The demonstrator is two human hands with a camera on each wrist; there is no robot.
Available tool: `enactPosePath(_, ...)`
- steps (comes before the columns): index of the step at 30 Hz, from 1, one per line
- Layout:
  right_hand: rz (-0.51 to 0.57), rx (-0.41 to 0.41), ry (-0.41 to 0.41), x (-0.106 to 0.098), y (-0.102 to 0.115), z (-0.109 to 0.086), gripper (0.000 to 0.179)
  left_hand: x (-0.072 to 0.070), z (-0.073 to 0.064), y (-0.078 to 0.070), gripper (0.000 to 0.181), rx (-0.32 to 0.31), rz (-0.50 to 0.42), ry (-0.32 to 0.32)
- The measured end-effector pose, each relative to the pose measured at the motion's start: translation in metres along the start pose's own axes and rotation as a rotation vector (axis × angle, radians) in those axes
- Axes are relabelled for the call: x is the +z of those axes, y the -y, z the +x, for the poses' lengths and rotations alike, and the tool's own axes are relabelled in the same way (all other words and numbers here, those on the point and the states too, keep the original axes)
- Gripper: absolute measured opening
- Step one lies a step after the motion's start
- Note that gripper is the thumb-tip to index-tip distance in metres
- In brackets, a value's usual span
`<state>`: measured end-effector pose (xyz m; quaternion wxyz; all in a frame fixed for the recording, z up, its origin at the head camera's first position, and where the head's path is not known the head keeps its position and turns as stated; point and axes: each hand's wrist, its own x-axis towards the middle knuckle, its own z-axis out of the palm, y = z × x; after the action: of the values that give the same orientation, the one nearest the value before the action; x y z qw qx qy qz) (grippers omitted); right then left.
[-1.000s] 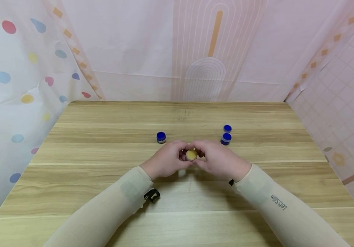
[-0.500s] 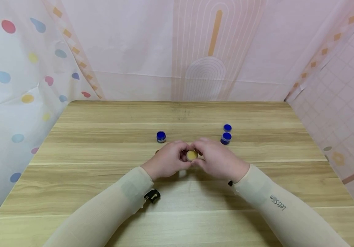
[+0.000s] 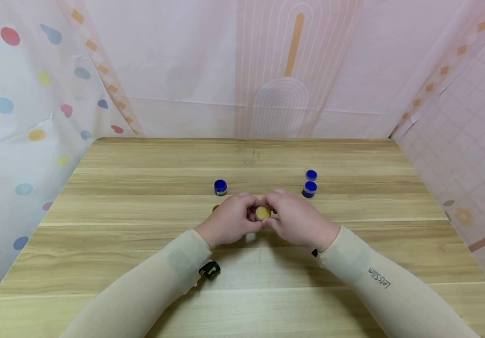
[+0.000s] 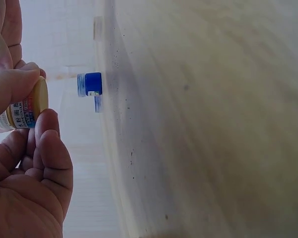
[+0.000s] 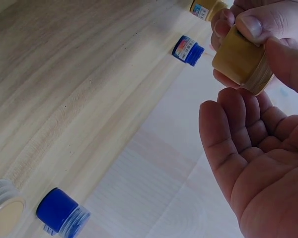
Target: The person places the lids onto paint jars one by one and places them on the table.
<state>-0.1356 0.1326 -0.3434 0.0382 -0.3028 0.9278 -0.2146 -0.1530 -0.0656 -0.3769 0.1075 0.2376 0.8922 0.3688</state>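
In the head view both hands meet over the table around a small yellow paint jar [image 3: 263, 213]. My left hand [image 3: 232, 218] pinches it between thumb and fingers; a printed label shows on the jar [image 4: 25, 111] in the left wrist view. From the other side my right hand [image 3: 299, 217] holds it, the thumb at its clear-rimmed end and the fingers curled beneath. The right wrist view shows the yellow jar body [image 5: 237, 57] tilted, its side partly covered by the left thumb.
A blue paint jar [image 3: 220, 187] stands beyond the left hand. Another blue jar [image 3: 309, 189] is at right, with a blue disc-shaped lid [image 3: 311, 175] behind it. A second yellow jar [image 5: 202, 10] sits near the left hand. A clear-rimmed, cream-faced round piece [image 5: 6, 210] lies at lower left.
Both hands stay nearly in place around the jar, shifting only slightly. The edge of a brownish-yellow thing has come into sight behind the left hand.
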Motion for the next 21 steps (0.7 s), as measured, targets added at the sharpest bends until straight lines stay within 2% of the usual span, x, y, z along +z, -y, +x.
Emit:
enactPosePath(7,0.021,0.037,0.004,-0.001,0.000,0.000,0.027,0.000,0.000,0.000,0.033,0.005,-0.002,-0.004)
enactPosePath(11,0.047,0.063,0.004,-0.003,-0.002,0.000,0.024,-0.003,-0.003,0.000,0.043,0.004,0.017,-0.003)
enactPosePath(16,0.043,0.108,-0.003,-0.010,-0.008,0.001,0.020,-0.015,-0.007,0.000,0.052,0.014,0.087,-0.049)
enactPosePath(21,0.039,0.169,-0.017,-0.019,-0.020,0.000,0.020,-0.028,-0.009,0.007,0.058,0.035,0.190,-0.109)
